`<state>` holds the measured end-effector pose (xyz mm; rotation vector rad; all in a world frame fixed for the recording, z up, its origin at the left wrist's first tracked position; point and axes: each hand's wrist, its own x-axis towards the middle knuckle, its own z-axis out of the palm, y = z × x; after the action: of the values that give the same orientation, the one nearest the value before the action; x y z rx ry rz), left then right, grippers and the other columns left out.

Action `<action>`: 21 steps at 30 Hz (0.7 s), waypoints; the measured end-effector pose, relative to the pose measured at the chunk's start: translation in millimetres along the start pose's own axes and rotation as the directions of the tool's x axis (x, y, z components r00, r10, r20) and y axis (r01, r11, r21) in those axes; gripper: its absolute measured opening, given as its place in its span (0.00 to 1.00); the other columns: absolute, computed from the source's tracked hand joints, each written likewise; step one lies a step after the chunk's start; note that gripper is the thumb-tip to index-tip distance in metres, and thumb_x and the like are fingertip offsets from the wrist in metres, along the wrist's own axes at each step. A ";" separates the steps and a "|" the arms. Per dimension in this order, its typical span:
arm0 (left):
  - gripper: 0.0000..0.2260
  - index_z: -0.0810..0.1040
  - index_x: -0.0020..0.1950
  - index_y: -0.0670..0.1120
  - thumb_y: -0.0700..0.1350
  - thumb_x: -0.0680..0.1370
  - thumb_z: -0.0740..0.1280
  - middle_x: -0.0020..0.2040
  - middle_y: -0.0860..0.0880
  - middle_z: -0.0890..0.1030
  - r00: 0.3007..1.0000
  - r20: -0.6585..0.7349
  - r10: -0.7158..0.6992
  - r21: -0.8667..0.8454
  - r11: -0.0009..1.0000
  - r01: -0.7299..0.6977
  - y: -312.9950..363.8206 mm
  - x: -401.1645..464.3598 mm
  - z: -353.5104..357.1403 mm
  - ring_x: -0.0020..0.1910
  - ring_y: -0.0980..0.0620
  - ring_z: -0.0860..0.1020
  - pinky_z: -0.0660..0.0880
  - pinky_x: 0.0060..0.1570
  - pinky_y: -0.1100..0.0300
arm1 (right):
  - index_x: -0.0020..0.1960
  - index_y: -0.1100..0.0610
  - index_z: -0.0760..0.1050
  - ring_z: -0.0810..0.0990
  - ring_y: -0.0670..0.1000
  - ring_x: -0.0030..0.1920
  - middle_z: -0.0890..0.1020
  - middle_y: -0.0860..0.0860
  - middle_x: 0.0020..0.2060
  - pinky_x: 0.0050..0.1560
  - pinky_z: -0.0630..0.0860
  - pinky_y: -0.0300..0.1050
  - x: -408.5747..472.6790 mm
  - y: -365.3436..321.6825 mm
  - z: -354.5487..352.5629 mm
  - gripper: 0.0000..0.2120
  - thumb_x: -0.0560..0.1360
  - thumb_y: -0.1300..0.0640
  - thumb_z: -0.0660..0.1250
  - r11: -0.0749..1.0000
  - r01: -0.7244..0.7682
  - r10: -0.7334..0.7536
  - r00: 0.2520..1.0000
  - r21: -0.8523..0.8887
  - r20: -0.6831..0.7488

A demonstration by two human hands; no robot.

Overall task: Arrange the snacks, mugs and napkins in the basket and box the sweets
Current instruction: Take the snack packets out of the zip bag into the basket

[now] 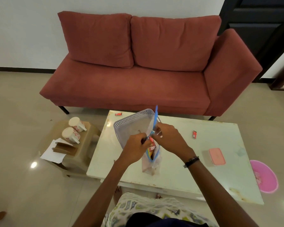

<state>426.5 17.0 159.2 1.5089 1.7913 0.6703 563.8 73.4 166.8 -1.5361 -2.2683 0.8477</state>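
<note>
A clear zip bag of snacks is gripped at its mouth by both hands, seemingly to seal it, beside the basket on the bench.

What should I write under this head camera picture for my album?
Both hands, left hand and right hand, pull open a clear snack bag beside the basket on the white table.

White table: basket, zip bag, pink box, two sweets.

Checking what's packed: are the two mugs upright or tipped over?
Tipped: both mugs lie on their sides on the stool, outside the basket.
</note>
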 end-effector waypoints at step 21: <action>0.05 0.76 0.41 0.42 0.41 0.75 0.67 0.35 0.49 0.77 0.959 -0.278 -0.053 0.031 0.997 0.064 -13.5 -9.9 13.4 0.29 0.58 0.71 0.65 0.29 0.75 | 0.46 0.57 0.79 0.80 0.50 0.41 0.83 0.50 0.39 0.43 0.74 0.41 -19.1 15.5 11.8 0.06 0.71 0.56 0.69 0.984 -0.146 0.149 0.988 0.099 -0.026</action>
<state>429.3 4.1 142.4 1.4371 2.0608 0.8555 576.9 56.5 149.9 -1.6769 -2.0781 0.9495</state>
